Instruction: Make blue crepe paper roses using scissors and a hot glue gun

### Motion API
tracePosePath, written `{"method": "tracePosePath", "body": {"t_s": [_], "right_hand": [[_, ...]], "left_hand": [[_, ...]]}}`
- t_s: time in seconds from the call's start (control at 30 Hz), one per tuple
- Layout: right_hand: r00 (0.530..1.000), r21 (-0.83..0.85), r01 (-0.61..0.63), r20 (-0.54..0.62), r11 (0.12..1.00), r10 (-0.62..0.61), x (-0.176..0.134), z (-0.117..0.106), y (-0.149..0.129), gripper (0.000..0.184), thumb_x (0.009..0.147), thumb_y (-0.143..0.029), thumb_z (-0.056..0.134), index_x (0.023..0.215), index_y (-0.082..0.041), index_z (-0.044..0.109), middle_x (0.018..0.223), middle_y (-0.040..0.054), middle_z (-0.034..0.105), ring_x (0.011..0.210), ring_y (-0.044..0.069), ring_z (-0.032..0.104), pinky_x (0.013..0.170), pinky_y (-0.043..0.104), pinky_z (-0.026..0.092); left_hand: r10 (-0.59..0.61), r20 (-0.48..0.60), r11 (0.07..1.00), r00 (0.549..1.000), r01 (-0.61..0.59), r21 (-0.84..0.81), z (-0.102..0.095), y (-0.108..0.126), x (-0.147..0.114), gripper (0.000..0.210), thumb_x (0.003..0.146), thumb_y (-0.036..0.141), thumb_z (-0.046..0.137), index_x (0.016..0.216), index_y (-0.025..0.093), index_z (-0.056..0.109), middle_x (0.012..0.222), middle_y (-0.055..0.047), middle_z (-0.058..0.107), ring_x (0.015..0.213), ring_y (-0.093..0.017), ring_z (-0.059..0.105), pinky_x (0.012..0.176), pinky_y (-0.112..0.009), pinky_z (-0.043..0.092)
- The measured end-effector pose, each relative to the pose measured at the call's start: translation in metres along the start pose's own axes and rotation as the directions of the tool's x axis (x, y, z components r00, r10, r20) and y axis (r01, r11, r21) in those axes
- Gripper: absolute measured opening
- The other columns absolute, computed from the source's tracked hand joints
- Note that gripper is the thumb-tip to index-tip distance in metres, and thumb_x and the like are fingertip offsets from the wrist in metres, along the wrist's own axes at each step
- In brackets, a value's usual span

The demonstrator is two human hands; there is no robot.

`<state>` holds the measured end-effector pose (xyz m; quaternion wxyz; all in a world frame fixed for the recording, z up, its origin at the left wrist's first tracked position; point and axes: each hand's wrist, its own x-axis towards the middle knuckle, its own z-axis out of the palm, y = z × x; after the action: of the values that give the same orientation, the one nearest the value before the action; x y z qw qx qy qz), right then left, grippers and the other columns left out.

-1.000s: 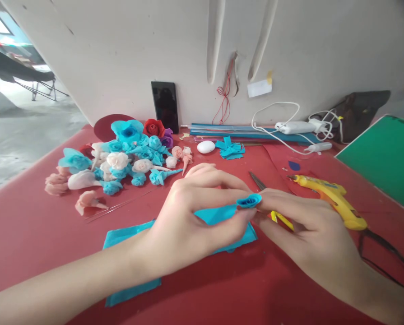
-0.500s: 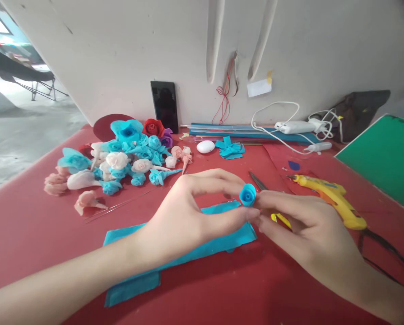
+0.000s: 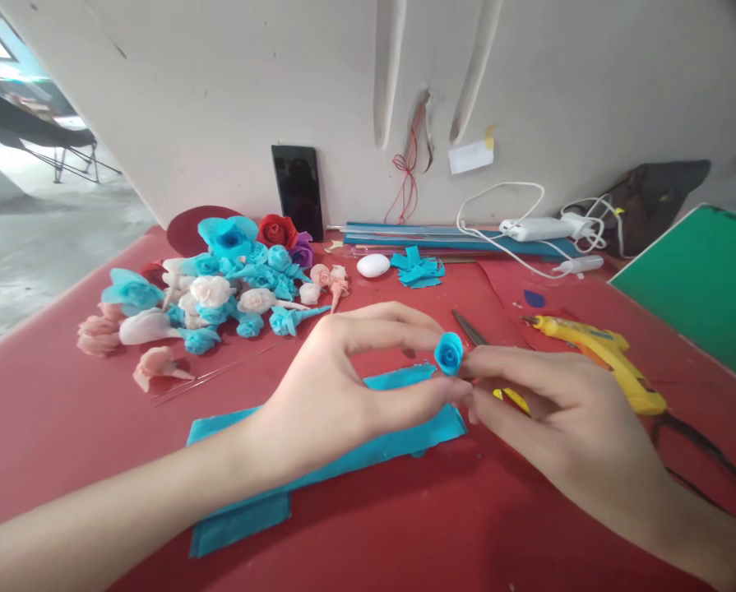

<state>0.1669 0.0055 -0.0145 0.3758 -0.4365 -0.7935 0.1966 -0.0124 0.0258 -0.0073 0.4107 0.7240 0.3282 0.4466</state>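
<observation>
Between my two hands, a small blue crepe-paper flower (image 3: 449, 353) is held with its rolled centre facing up. My left hand (image 3: 355, 378) closes on it from the left, index finger behind and thumb in front. From the right, my right hand (image 3: 553, 403) pinches it with thumb and fingers; its lower end is hidden by the fingertips. Under my left hand lies a folded strip of blue crepe paper (image 3: 343, 469). Scissors (image 3: 468, 327) with yellow handles lie partly covered by my right hand.
A pile of paper flowers (image 3: 219, 288) spreads at the back left, near a leaning phone (image 3: 298, 193). A white egg-shaped object (image 3: 373, 265) and blue paper scraps (image 3: 418, 267) lie behind my hands. To the right are a yellow glue gun (image 3: 608, 353), a white power strip (image 3: 537, 228) and a green board (image 3: 701, 288).
Both hands keep their grip on the flower, which has turned slightly so its centre shows a little differently. The whole view has shifted slightly.
</observation>
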Motion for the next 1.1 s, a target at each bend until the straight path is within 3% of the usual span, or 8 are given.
{"method": "tracePosePath", "body": {"t_s": [0.47,0.63,0.83,1.1], "right_hand": [[1.0,-0.03,0.013,-0.024,0.999,-0.014,0.0016,0.0014,0.0005,0.018,0.079,-0.015,0.058,0.063,-0.02,0.051,0.049,-0.0081,0.047,0.039,0.004,0.039,0.035,0.015,0.028],[0.999,0.004,0.009,-0.043,1.0,-0.009,0.0009,0.0011,0.0011,0.014,0.079,-0.015,0.057,0.066,-0.021,0.056,0.053,-0.01,0.056,0.046,0.002,0.051,0.044,0.009,0.038],[0.998,-0.009,0.022,-0.052,1.0,-0.022,0.0019,0.002,0.0031,0.013,0.078,-0.014,0.056,0.068,-0.021,0.061,0.057,-0.0109,0.06,0.045,0.001,0.05,0.043,0.007,0.037],[1.0,0.041,0.003,-0.023,0.999,-0.002,-0.0017,0.002,0.0018,0.013,0.078,-0.014,0.058,0.077,-0.023,0.068,0.07,-0.0064,0.069,0.059,0.006,0.063,0.055,0.011,0.047]], "left_hand": [[-0.015,0.005,1.0,1.0,0.015,-0.007,0.0016,-0.0015,-0.0025,0.011,0.068,0.007,0.073,0.074,0.016,0.069,0.08,0.002,0.069,0.076,-0.01,0.062,0.073,-0.016,0.05],[0.035,-0.024,0.999,0.999,-0.035,-0.014,0.0013,-0.0031,-0.0007,0.004,0.073,0.015,0.072,0.076,0.017,0.07,0.079,0.002,0.069,0.079,-0.009,0.062,0.075,-0.013,0.05],[0.063,-0.053,0.998,0.997,-0.063,-0.003,0.0015,-0.0041,-0.0013,0.004,0.075,0.015,0.07,0.072,0.017,0.069,0.075,0.003,0.069,0.075,-0.008,0.062,0.073,-0.014,0.051],[0.061,-0.077,0.998,0.995,-0.061,0.009,0.0019,-0.0024,-0.003,0.008,0.075,0.012,0.069,0.07,0.018,0.07,0.074,0.003,0.068,0.071,-0.009,0.062,0.07,-0.017,0.052]]}}
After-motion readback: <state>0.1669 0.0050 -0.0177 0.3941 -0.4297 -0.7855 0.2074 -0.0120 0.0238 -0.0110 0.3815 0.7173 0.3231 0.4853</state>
